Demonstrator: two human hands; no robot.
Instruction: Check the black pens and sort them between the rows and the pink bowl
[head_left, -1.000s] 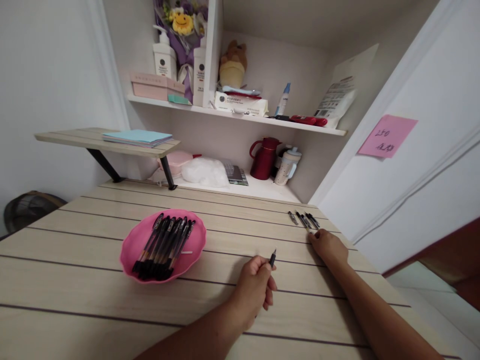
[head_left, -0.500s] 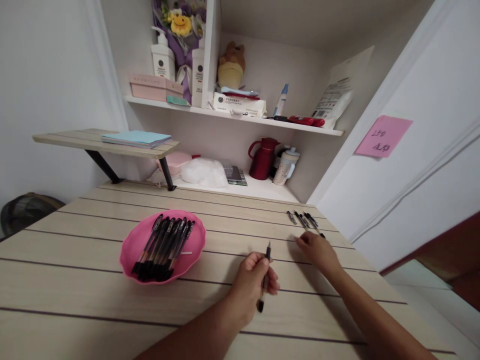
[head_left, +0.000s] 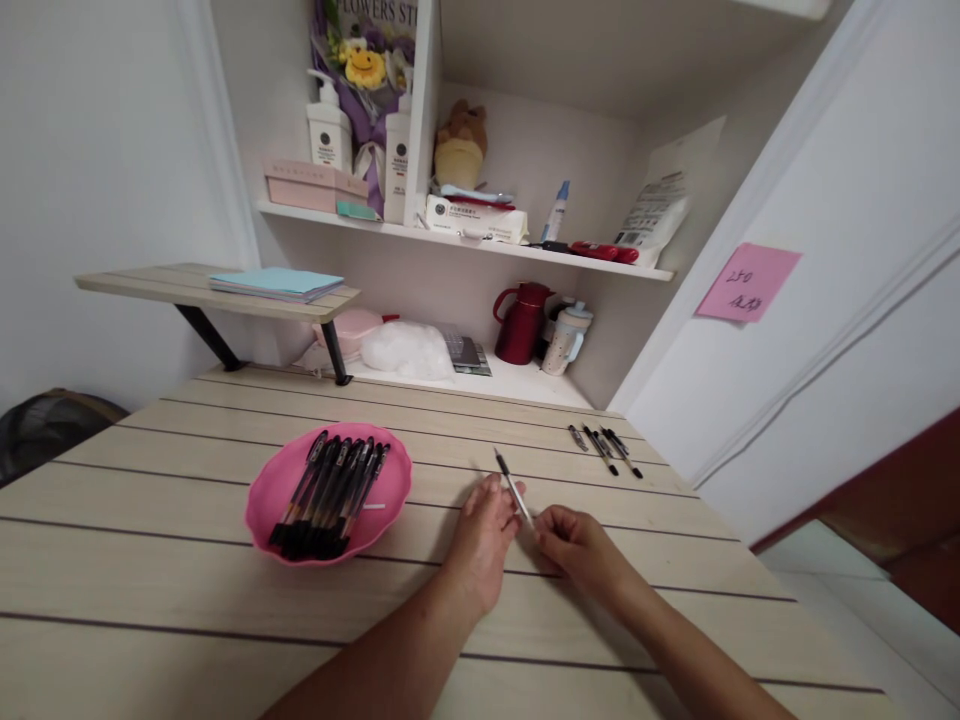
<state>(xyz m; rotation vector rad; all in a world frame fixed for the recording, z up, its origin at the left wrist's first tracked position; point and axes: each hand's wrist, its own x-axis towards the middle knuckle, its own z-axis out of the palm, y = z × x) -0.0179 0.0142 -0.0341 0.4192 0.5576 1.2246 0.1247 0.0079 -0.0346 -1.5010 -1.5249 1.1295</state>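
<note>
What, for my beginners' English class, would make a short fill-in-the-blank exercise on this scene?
1. The dish holding a bunch of pens is ____.
2. The hand pinching the near end of the held pen is the person's ____ one.
3. The jug at the back is dark ____.

Missing words: pink; right; red.

Both bare forearms reach in over the near edge of the tabletop [head_left: 150, 580], angling toward each other. The left hand [head_left: 480, 545] points toward the far edge, fingers loosely bent. Just beside it, the right hand [head_left: 577, 540] turns toward the left edge, thumb and forefinger pinched.
</note>
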